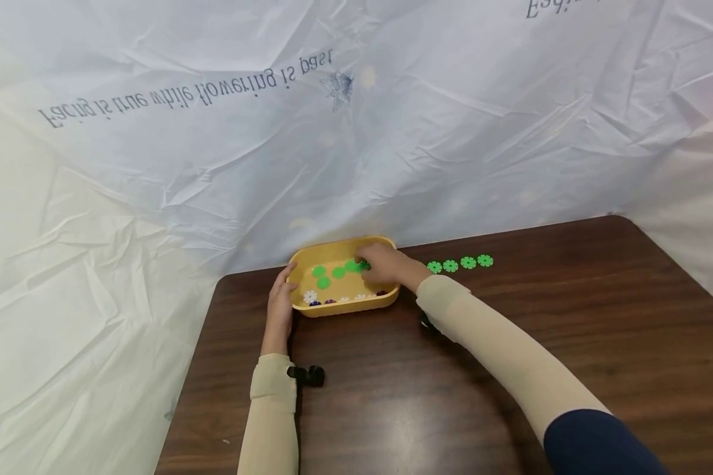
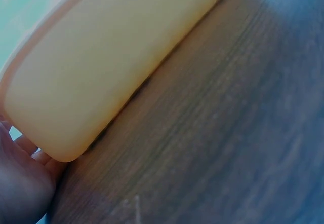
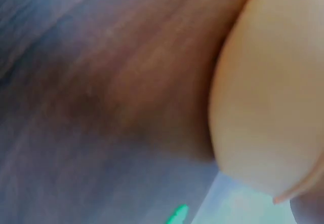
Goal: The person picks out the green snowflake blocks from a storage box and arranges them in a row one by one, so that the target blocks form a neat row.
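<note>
A shallow yellow plastic tray (image 1: pixel 344 307) sits at the far side of the table. My left hand (image 1: pixel 280 300) holds its left end, with fingers over the rim; in the left wrist view that hand (image 2: pixel 23 176) is round the tray's end. Inside lie several green flower-shaped plastic discs (image 1: pixel 323 283), plus white discs (image 1: pixel 310 297) and dark purple ones along the near wall. My right hand (image 1: pixel 383 264) reaches over the right end into the tray, fingers bent down at a green disc (image 1: pixel 364 264). I cannot tell whether they pinch it.
To the right of the tray, several green discs (image 1: pixel 468 262) lie in a row on the dark wooden table (image 1: pixel 511 316). A white printed cloth (image 1: pixel 261 152) hangs right behind the table's far edge. Each wrist carries a small black camera (image 1: pixel 315 376).
</note>
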### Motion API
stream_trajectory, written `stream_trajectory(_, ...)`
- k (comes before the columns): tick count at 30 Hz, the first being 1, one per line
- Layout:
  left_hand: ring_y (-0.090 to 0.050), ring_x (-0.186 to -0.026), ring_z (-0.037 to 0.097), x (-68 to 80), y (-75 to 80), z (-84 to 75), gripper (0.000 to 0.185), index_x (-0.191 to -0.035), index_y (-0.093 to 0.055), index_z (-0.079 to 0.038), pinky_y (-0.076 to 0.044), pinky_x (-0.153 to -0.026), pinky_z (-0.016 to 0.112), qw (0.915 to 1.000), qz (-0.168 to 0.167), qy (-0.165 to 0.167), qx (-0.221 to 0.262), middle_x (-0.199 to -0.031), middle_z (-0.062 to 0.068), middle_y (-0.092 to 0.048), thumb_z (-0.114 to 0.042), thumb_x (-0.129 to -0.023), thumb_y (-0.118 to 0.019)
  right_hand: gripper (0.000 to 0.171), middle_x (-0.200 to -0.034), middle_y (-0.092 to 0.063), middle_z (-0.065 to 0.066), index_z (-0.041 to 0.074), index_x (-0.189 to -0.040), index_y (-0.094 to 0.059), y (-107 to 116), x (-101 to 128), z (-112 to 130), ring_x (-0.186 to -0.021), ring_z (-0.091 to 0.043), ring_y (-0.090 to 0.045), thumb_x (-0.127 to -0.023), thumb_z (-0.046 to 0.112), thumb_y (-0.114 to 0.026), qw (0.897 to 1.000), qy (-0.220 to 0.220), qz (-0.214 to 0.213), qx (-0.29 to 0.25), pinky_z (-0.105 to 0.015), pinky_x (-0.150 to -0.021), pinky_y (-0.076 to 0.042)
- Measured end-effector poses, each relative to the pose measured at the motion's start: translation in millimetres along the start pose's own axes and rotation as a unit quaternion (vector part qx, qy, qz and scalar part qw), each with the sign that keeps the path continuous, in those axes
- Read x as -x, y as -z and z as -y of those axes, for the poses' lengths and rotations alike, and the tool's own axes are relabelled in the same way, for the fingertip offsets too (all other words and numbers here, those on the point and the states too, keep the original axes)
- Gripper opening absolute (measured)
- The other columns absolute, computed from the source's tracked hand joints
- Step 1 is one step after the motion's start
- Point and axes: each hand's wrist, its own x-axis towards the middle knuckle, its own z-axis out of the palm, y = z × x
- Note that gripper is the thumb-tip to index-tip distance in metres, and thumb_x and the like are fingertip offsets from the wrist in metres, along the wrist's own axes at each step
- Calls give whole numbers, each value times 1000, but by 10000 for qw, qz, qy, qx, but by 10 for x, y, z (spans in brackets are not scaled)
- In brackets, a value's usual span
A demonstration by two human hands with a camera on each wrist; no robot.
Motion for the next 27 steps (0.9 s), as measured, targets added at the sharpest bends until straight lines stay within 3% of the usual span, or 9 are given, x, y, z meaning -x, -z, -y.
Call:
stream_trajectory(3,-25,-146,17,6,-4,9,52,-145,-51,-31,-25,-114,43,10000,-3,30,13,-158,-8,-30,-13,-97,-40,26,-105,-66,-6,4,-116,-68,103,49,-21,-82,-17,-54,-92,11,-61,9987,394,-86,-311,-36,-79,-46)
stream_trajectory(6,-25,-146,17,6,-5,6,53,-145,-50,-29,-25,-114,42,9999,31,33,132,-159,-7,-29,-11,-97,-39,28,-113,-68,-8,4,-117,-69,214,115,-41,-95,-19,-61,-91,13,-63,9974,638,-202,-256,-38,-86,-50)
stream_trajectory(11,-23,-147,21,36,5,-76,53,-147,-49,-23,-23,-115,44,9993,165,103,314,-160,-2,-27,-7,-98,-39,29,-115,-67,-9,5,-118,-70,387,286,-93,-104,-24,-62,-90,13,-64,9967,767,-248,-113,-41,-88,-51)
stream_trajectory(16,-21,-148,25,152,-27,-273,54,-150,-44,-15,-23,-115,46,9995,266,125,113,-161,3,-25,-5,-97,-38,24,-106,-68,-9,6,-111,-73,532,501,-210,-89,-21,-60,-88,11,-66,9959,795,-419,-53,-38,-79,-50)
stream_trajectory(19,-24,-146,23,108,-40,-174,53,-148,-47,-21,-25,-114,45,9998,188,55,97,-160,-1,-28,-8,-97,-38,24,-100,-68,-7,7,-109,-74,616,653,-320,-75,-18,-54,-87,9,-66,9958,773,-471,-143,-36,-71,-47)
stream_trajectory(23,-26,-145,19,7,-10,17,52,-145,-50,-28,-26,-113,43,9998,117,-2,154,-158,-6,-30,-11,-98,-39,25,-105,-66,-6,8,-110,-73,688,879,-525,-77,-17,-53,-87,9,-66,9973,578,-449,-60,-35,-70,-47)
stream_trajectory(27,-21,-147,20,33,13,-74,53,-147,-48,-23,-23,-114,44,9994,221,45,264,-160,-3,-27,-7,-98,-39,24,-108,-66,-9,5,-109,-72,733,1097,-767,-81,-21,-58,-86,10,-68,9980,391,-492,100,-37,-71,-48)
